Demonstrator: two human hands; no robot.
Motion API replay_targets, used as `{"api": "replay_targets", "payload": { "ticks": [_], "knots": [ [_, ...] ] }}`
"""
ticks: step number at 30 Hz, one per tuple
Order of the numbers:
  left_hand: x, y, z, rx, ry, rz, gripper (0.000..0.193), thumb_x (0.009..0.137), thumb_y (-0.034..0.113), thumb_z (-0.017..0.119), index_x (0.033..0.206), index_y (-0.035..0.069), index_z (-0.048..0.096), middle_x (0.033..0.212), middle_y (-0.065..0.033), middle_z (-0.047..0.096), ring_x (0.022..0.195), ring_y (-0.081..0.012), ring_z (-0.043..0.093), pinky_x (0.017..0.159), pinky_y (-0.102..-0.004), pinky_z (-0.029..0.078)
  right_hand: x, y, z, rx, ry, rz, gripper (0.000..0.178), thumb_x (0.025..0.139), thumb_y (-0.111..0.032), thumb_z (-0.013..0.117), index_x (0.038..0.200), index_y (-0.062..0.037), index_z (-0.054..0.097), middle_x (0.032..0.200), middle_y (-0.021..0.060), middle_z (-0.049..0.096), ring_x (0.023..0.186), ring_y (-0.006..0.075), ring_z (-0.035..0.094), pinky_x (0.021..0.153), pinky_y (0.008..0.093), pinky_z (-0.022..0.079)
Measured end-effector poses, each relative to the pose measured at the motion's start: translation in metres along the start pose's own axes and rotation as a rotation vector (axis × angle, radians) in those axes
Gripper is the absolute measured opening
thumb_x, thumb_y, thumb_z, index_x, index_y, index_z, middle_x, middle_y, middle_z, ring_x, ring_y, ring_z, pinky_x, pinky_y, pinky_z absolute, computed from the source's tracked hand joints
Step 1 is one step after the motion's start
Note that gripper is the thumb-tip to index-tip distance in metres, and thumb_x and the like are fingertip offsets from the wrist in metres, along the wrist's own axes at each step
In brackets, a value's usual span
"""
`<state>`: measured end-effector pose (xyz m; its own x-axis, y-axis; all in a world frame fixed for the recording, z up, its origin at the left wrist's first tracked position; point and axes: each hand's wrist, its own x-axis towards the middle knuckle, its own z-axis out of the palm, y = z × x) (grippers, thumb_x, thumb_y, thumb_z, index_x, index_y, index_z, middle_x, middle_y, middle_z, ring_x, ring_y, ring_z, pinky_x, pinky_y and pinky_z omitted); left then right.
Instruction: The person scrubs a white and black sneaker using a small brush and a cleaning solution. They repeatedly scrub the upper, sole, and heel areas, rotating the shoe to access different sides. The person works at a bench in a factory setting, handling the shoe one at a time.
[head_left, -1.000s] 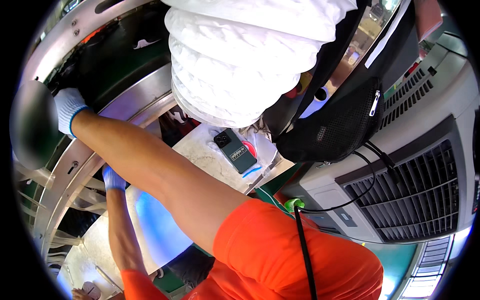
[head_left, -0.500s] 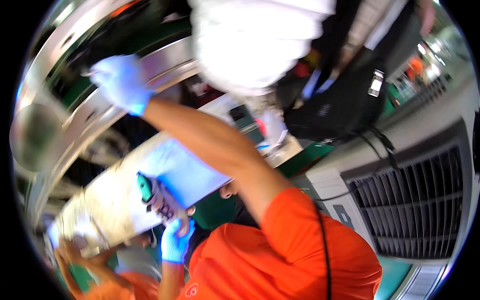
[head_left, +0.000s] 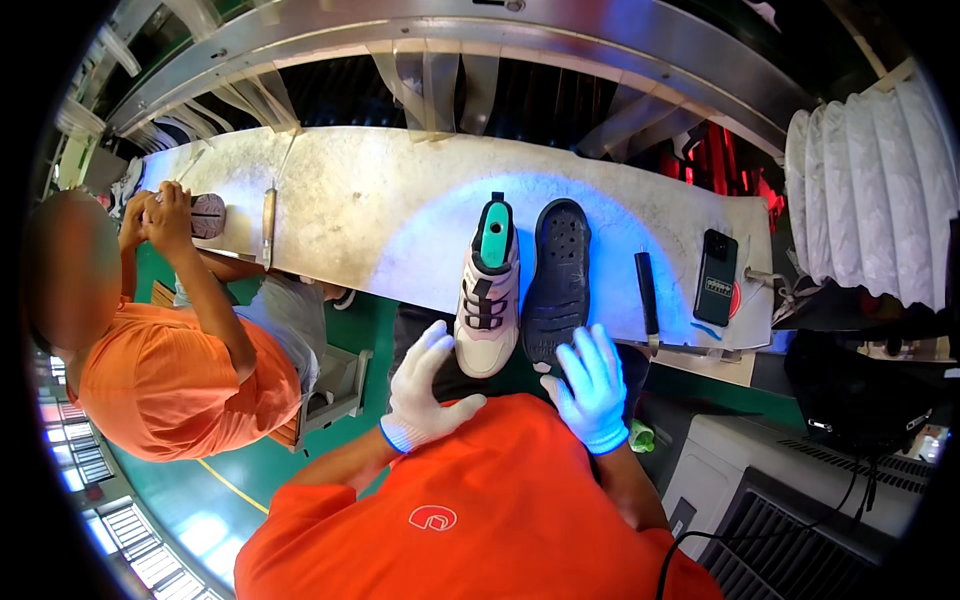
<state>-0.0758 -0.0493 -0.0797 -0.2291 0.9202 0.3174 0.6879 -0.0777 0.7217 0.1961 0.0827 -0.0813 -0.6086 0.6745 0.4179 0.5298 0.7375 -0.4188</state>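
A light beige and pink shoe upper [head_left: 485, 335] with black laces lies on the table, toe toward me, a green last [head_left: 495, 236] filling its opening. Just right of it lies a dark shoe sole [head_left: 558, 270], its tread-free inner face up. My left hand [head_left: 425, 390], in a white knit glove, is open beside the upper's toe, thumb apart from the fingers. My right hand [head_left: 592, 390], gloved alike and lit blue, is open with fingers spread by the sole's toe end. Whether it touches the sole, I cannot tell.
A black-handled tool [head_left: 647, 295] and a dark phone [head_left: 716, 277] lie on the worktable [head_left: 340, 215] to the right. A co-worker [head_left: 190, 350] on the left holds another shoe. A metal machine frame [head_left: 560, 30] runs behind; a white ribbed duct [head_left: 868, 200] hangs right.
My view has swung round and steadied. The shoe upper, held in my left hand before, now lies on the table beside the sole. My right hand has come back from its far reach.
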Motion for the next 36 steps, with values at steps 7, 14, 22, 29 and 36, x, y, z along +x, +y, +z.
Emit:
{"api": "replay_targets", "payload": {
  "ticks": [7, 14, 22, 29, 36],
  "knots": [
    [0.041, -0.022, 0.021, 0.273, -0.077, 0.429, 0.049, 0.07, 0.009, 0.088, 0.117, 0.007, 0.076, 0.133, -0.0179, 0.07, 0.12, -0.042, 0.069, 0.107, -0.056, 0.056, 0.0, 0.021, 0.033, 0.072, 0.085, 0.186, 0.07, 0.083, -0.012, 0.086, 0.148, 0.0008, 0.065, 0.16, 0.0276, 0.058, 0.141, 0.0491, 0.061, 0.117, 0.0546, 0.053],
    [0.078, -0.034, 0.013, 0.242, -0.071, 0.673, 0.046, 0.078, 0.011, 0.084, 0.124, 0.015, 0.08, 0.133, -0.0141, 0.073, 0.124, -0.0427, 0.071, 0.106, -0.0635, 0.057, 0.0, 0.022, 0.056, -0.034, 0.28, 0.15, 0.059, 0.081, -0.002, 0.078, 0.14, -0.0055, 0.072, 0.152, 0.0247, 0.065, 0.134, 0.0482, 0.066, 0.114, 0.0536, 0.055],
    [0.16, 0.088, -0.059, -0.283, -0.141, 0.089, 0.053, 0.076, 0.014, 0.097, 0.126, 0.004, 0.08, 0.111, -0.0135, 0.083, 0.099, -0.0257, 0.081, 0.091, -0.0365, 0.063, 0.047, -0.029, -0.058, 0.308, 0.376, -0.184, 0.043, 0.079, 0.011, 0.082, 0.119, -0.0014, 0.078, 0.127, 0.0191, 0.077, 0.119, 0.0418, 0.075, 0.1, 0.0438, 0.063],
    [0.115, 0.1, 0.005, -0.42, 0.016, 0.186, 0.045, 0.084, 0.003, 0.093, 0.123, 0.002, 0.07, 0.129, -0.0228, 0.077, 0.116, -0.0295, 0.079, 0.1, -0.0431, 0.065, 0.046, -0.045, -0.076, 1.07, 0.316, 0.373, 0.045, 0.096, -0.003, 0.087, 0.137, 0.0056, 0.071, 0.129, 0.0104, 0.076, 0.115, 0.0184, 0.073, 0.104, 0.0332, 0.059],
    [0.103, 0.089, 0.011, -0.292, 0.021, 0.573, 0.028, 0.084, -0.005, 0.087, 0.105, 0.008, 0.073, 0.134, -0.0303, 0.075, 0.113, -0.0458, 0.08, 0.094, -0.0443, 0.066, 0.031, -0.027, -0.072, 1.124, 0.359, 0.239, 0.031, 0.09, 0.005, 0.084, 0.12, 0.0029, 0.078, 0.111, 0.0053, 0.071, 0.102, 0.0155, 0.068, 0.095, 0.0299, 0.055]
  ]
}}
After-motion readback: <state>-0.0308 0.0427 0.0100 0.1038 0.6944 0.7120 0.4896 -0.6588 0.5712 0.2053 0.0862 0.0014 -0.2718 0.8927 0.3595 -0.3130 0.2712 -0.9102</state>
